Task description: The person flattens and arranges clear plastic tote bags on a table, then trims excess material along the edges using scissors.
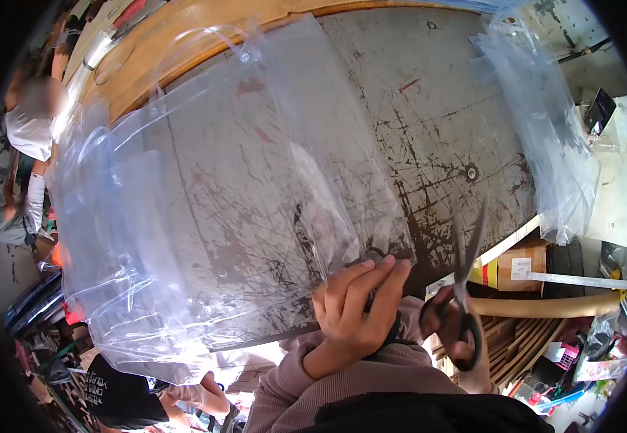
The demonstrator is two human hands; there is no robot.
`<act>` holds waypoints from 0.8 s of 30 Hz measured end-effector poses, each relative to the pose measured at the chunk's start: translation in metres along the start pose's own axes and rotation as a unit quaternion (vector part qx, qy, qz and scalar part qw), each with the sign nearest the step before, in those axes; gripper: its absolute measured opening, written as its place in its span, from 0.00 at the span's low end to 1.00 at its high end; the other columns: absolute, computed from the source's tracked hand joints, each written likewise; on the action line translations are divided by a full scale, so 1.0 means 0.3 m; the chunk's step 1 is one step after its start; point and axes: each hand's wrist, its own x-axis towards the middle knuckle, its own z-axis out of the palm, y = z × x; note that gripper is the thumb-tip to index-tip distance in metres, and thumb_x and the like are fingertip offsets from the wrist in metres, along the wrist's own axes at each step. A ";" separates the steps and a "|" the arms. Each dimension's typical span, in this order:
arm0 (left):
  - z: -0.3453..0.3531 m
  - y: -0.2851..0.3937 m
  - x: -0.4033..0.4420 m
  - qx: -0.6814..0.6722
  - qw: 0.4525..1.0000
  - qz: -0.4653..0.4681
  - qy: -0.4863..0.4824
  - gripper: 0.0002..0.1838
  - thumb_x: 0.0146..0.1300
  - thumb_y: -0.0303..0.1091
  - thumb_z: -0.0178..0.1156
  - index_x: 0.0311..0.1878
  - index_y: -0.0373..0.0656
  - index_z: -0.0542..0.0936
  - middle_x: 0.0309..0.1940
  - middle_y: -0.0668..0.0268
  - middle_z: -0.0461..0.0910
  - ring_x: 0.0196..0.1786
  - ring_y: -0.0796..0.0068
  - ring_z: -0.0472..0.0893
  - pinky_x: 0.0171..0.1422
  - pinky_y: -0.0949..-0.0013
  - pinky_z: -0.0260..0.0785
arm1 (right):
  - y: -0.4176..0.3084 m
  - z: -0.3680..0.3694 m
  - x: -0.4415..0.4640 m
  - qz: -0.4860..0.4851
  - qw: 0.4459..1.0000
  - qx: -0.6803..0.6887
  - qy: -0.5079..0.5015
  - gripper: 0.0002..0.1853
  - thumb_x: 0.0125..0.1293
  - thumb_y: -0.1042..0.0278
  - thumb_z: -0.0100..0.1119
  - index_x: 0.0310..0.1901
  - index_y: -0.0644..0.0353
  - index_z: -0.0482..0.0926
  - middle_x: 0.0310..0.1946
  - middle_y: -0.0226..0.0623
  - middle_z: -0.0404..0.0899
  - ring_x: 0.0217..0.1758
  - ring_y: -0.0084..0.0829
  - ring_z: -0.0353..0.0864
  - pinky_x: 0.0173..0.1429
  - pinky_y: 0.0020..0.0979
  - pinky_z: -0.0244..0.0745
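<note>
Clear plastic sheeting [234, 166], shaped like a bag with a looped handle, lies across the scratched grey table [443, 101]. At the table's near edge, my left hand [360, 303] has its fingers bent over the corner of the plastic; what is under the fingertips is partly hidden. To its right, my right hand [447, 325] holds black-handled scissors [465, 289] by their loops. Their blades are parted and point up and away, apart from the plastic.
More clear plastic bags [544, 137] hang over the table's right side. Stacked plastic [119, 252] covers the left end. Other people [28, 137] are at the far left, and a person in a black shirt [122, 393] is at the lower left. A cardboard box [523, 267] stands right.
</note>
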 end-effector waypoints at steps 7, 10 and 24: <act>0.012 0.006 -0.018 0.008 0.999 0.013 0.038 0.10 0.59 0.44 0.58 0.41 0.58 0.85 0.37 0.84 0.80 0.41 0.85 0.73 0.50 0.75 0.58 | 0.018 0.046 0.043 0.058 0.995 -0.081 -0.018 0.29 0.46 0.57 0.72 0.44 0.62 0.67 0.33 0.32 0.65 0.35 0.22 0.64 0.39 0.24 0.60; 0.006 0.002 -0.010 0.002 0.999 0.031 0.040 0.09 0.53 0.40 0.64 0.38 0.56 0.85 0.36 0.81 0.80 0.41 0.81 0.72 0.47 0.75 0.60 | -0.003 0.059 0.065 0.038 0.993 -0.112 -0.017 0.29 0.46 0.55 0.72 0.44 0.62 0.67 0.32 0.30 0.66 0.33 0.21 0.63 0.36 0.23 0.59; 0.003 -0.002 -0.016 -0.003 0.998 0.060 0.035 0.12 0.45 0.35 0.69 0.36 0.54 0.85 0.36 0.78 0.80 0.42 0.77 0.70 0.46 0.72 0.61 | -0.002 0.008 0.056 0.054 0.987 -0.154 0.002 0.41 0.37 0.39 0.76 0.44 0.63 0.69 0.28 0.26 0.68 0.30 0.16 0.62 0.32 0.19 0.59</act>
